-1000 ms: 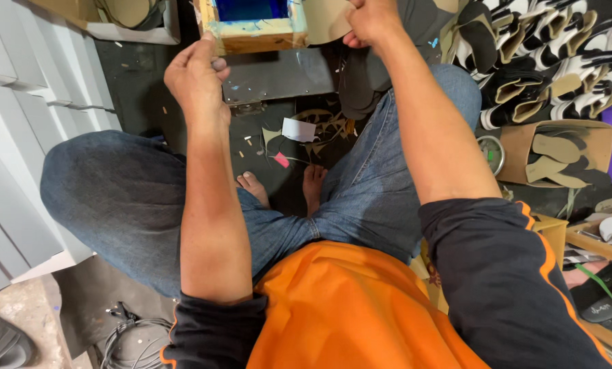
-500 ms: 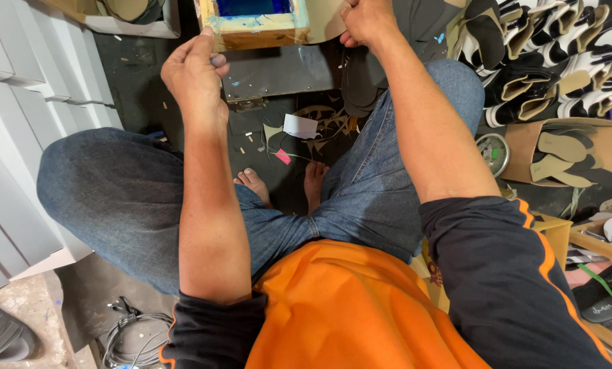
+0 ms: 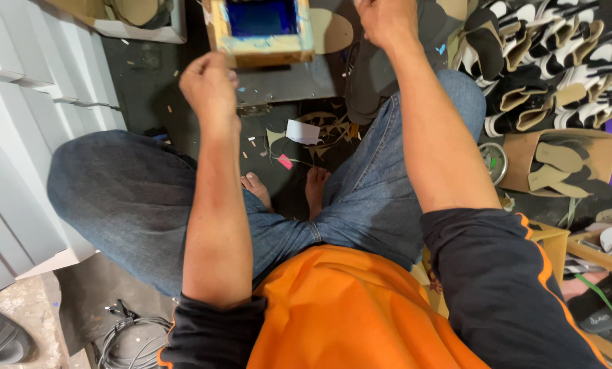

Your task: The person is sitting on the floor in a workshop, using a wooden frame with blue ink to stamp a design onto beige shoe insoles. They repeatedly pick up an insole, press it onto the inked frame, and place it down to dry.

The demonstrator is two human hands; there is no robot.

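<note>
Here, a wooden frame [image 3: 261, 31] with a blue middle sits at the top, on the dark floor [image 3: 148, 82]. The left hand [image 3: 210, 85] is just beside the frame's left corner, curled shut; I cannot tell if it pinches anything. The right hand [image 3: 388, 20] is to the right of the frame, closed like a fist near a tan sole piece [image 3: 330, 31]. Below the frame lie paper scraps [image 3: 302, 131]. Far right of the frame sit piled sandals [image 3: 545, 61].
</note>
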